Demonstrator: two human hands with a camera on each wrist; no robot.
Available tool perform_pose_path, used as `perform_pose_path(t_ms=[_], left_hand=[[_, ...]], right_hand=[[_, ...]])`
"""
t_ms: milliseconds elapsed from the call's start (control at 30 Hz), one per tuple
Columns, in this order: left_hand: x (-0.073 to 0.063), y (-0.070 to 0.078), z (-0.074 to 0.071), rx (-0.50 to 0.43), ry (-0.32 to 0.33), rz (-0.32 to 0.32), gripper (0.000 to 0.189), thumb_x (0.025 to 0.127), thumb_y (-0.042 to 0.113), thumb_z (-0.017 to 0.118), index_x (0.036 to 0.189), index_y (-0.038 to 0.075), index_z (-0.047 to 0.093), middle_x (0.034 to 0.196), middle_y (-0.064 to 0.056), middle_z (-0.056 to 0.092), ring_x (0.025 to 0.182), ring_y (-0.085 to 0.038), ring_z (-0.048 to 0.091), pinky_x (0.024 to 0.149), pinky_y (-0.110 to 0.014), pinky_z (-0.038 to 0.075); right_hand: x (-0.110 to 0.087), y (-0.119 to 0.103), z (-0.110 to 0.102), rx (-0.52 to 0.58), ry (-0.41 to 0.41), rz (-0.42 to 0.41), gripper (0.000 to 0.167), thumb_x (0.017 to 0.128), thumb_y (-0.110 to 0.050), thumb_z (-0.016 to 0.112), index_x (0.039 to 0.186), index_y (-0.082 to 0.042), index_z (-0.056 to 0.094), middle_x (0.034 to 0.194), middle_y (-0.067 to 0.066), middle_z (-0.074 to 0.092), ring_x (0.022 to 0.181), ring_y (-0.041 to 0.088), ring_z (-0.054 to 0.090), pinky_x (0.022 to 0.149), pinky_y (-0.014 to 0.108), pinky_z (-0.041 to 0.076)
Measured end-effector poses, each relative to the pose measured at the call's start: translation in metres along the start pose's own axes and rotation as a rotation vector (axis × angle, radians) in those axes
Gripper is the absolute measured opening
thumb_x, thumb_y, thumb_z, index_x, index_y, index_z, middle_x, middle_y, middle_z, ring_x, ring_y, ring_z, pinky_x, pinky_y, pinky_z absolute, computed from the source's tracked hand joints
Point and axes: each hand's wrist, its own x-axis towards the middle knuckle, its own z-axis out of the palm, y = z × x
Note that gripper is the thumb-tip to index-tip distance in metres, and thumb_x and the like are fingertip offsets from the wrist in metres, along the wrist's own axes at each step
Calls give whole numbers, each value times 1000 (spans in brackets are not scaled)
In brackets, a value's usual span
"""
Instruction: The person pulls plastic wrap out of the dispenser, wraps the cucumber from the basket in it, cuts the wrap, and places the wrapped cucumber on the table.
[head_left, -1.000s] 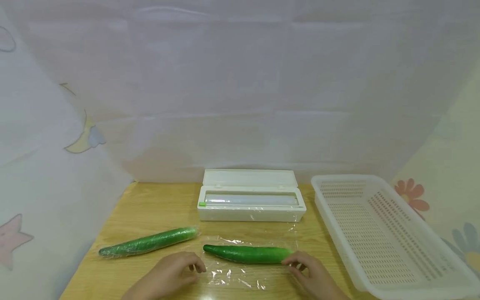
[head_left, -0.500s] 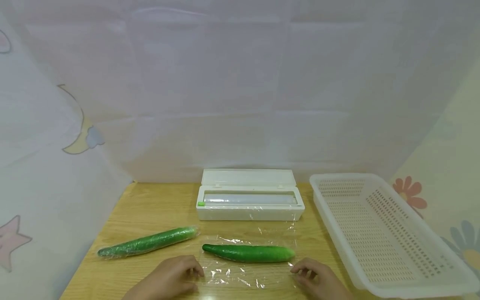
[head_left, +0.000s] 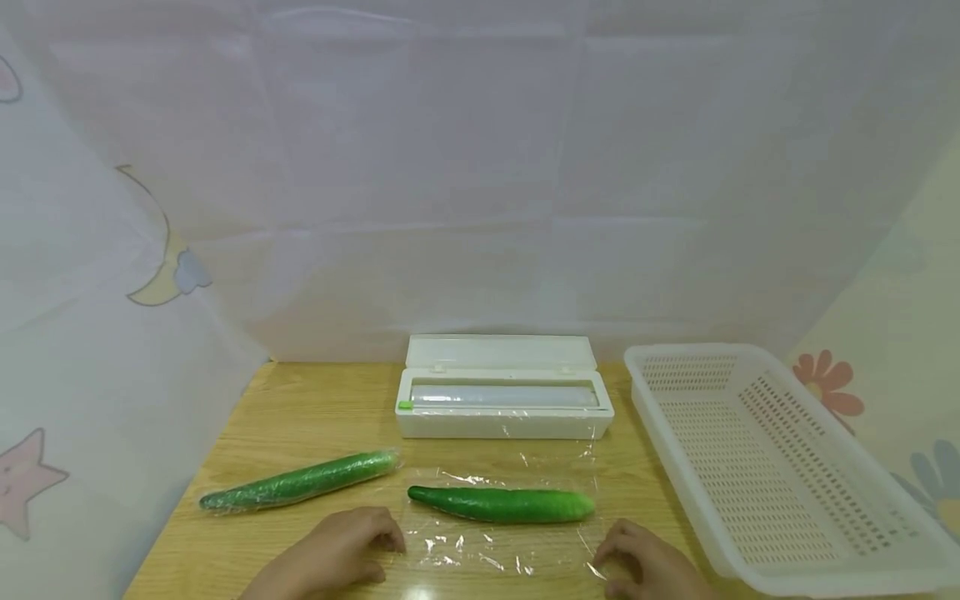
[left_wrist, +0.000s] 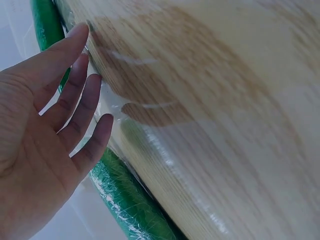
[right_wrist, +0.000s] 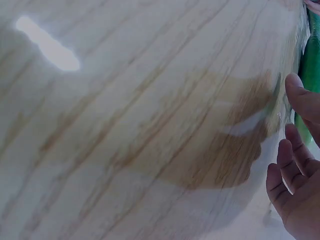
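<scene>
A green cucumber (head_left: 502, 505) lies crosswise on a sheet of clear plastic wrap (head_left: 480, 550) between my hands, its dark tip to the left. My left hand (head_left: 333, 550) is beside the wrap's left edge, and the left wrist view shows its fingers loosely bent and spread. By the wrap's right front corner is my right hand (head_left: 651, 560); thumb and fingers stand apart in the right wrist view. Nothing shows between the fingers of either hand. Farther left rests another cucumber (head_left: 300, 481), wrapped in film.
At the back stands a white wrap dispenser (head_left: 506, 426), lid raised, with a film roll (head_left: 502, 397) inside and a green slider (head_left: 405, 405). A white slotted basket (head_left: 678, 479) occupies the right side of the wooden table (head_left: 322, 408). Printed cloth hangs behind and at both sides.
My right hand has left the pale end of the cucumber and moved right and toward me, to the wrap's corner. The left hand has barely shifted. The cucumbers lie as before.
</scene>
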Motion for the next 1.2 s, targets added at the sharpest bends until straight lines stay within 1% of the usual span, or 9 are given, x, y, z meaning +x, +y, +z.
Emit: perform_pose_path(t_ms=[167, 333, 467, 633, 733, 800, 933, 1033, 1200], left_hand=[[3, -1, 0, -47, -44, -42, 29, 78, 20, 85, 100, 30, 68, 97, 26, 57, 91, 3, 56, 78, -26, 52], [8, 3, 1, -56, -52, -53, 25, 78, 23, 85, 96, 29, 68, 93, 25, 58, 86, 3, 54, 74, -26, 51], [11, 8, 4, 0, -33, -41, 21, 77, 19, 84, 88, 26, 68, 82, 23, 56, 73, 4, 50, 65, -23, 48], [16, 10, 8, 80, 7, 4, 21, 81, 9, 75, 76, 26, 64, 72, 22, 50, 63, 3, 44, 59, -19, 43], [17, 8, 7, 69, 30, 6, 26, 83, 6, 71, 73, 28, 62, 70, 23, 49, 63, 3, 43, 59, -19, 42], [17, 7, 4, 47, 35, -3, 24, 86, 10, 71, 74, 29, 62, 71, 24, 50, 65, 3, 44, 61, -20, 43], [17, 5, -6, 0, 47, -38, 13, 91, 23, 72, 82, 29, 66, 78, 25, 54, 70, 4, 48, 65, -23, 47], [20, 7, -14, 3, 80, -70, 8, 91, 26, 72, 85, 28, 67, 80, 25, 56, 73, 4, 51, 64, -24, 48], [28, 13, -23, 55, 177, -138, 6, 89, 26, 75, 86, 27, 70, 79, 25, 58, 72, 4, 53, 58, -23, 45]], right_hand=[[-3, 2, 0, -42, -5, 21, 23, 79, -30, 82, 96, -34, 68, 98, -21, 56, 95, 2, 57, 80, 28, 52], [-2, 0, 1, -62, 51, -25, 20, 83, -19, 81, 90, -34, 69, 92, -22, 57, 86, -1, 56, 70, 26, 51], [1, -6, 0, -52, 73, -24, 19, 85, -16, 79, 88, -32, 69, 90, -21, 59, 83, -2, 57, 68, 25, 52], [5, -13, -5, -34, 76, 44, 12, 89, -20, 75, 90, -30, 67, 87, -20, 59, 78, -4, 53, 61, 22, 49], [7, -16, -5, -53, 145, 34, 19, 85, -14, 78, 91, -28, 67, 86, -22, 58, 74, -5, 49, 57, 20, 45], [8, -19, -6, -84, 211, 4, 25, 81, -8, 79, 91, -28, 67, 87, -22, 58, 74, -4, 50, 58, 20, 45], [13, -19, -8, -145, 318, -48, 19, 83, -13, 79, 91, -26, 68, 87, -19, 63, 78, 0, 54, 64, 20, 49], [18, -19, -10, -192, 374, -67, 20, 79, -12, 81, 89, -23, 68, 87, -16, 65, 79, 3, 57, 68, 17, 49], [29, -21, -14, -284, 427, -5, 34, 69, 0, 86, 88, -23, 69, 89, -22, 63, 82, 2, 58, 73, 17, 50]])
